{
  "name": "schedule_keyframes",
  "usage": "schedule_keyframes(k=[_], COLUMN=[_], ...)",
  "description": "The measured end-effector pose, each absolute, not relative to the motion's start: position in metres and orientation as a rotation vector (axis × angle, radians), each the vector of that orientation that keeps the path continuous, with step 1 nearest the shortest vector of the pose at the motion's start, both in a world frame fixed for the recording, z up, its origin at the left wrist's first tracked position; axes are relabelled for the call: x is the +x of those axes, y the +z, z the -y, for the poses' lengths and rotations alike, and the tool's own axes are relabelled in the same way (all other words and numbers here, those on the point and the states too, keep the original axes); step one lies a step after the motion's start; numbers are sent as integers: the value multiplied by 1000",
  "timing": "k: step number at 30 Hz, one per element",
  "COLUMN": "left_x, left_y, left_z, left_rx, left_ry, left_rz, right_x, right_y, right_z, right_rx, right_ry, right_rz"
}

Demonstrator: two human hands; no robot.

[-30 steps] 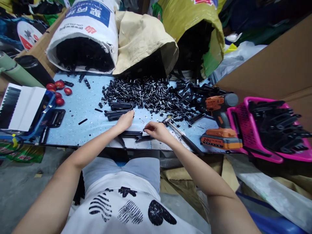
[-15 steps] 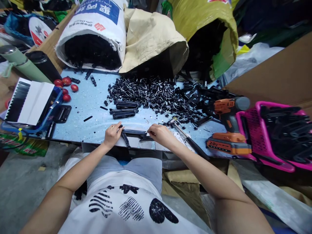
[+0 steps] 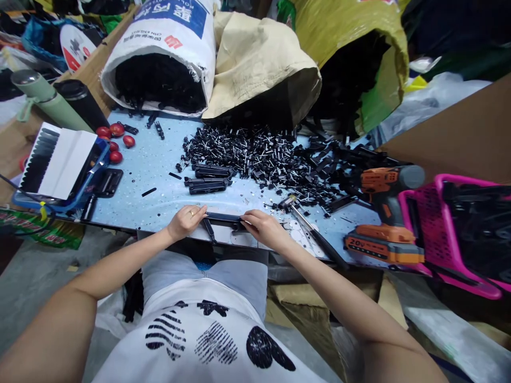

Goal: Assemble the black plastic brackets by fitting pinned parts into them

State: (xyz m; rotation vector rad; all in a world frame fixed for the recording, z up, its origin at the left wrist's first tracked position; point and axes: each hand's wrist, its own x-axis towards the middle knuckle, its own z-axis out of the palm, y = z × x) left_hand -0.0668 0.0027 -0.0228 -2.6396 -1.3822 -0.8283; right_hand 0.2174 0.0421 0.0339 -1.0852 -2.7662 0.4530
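Observation:
A long black plastic bar (image 3: 222, 217) with a leg hanging from each end lies between my hands at the table's front edge. My left hand (image 3: 187, 221) pinches its left end, a ring on one finger. At the other end, the fingers of my right hand (image 3: 261, 226) are closed around the bar's corner, which they partly hide. Beyond my hands lie finished-looking black bars (image 3: 208, 185) in a small stack. Behind them spreads a heap of small black parts with metal pins (image 3: 247, 154). A hammer (image 3: 309, 226) rests right of my right hand.
An orange cordless drill (image 3: 385, 213) stands at the right, beside a pink basket (image 3: 449, 229) of black parts. White (image 3: 159, 32), beige (image 3: 255, 58) and yellow sacks (image 3: 339, 26) line the back. Red fruits (image 3: 115, 157), a blue tray (image 3: 101, 159) and a green bottle (image 3: 59, 103) are at the left.
My right fingers have shifted slightly and now wrap the bar's right end. My left hand stays at the left end. The camera view has turned slightly, moving the scene rightward.

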Motion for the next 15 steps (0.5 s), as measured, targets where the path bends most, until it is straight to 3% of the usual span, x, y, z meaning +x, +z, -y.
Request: schedule_keyframes(k=[5, 11, 15], left_x=[-64, -57, -53], left_y=[-28, -18, -15], left_z=[-1, 20, 22], left_rx=[-2580, -2398, -2355], left_ry=[-865, -877, -866], left_rz=[1246, 1564, 1454], right_x=[215, 214, 237], right_y=[29, 20, 5], right_z=[-40, -42, -43], right_rx=[-955, -800, -784], right_ry=[425, 306, 216], right_rz=[2624, 2469, 2568])
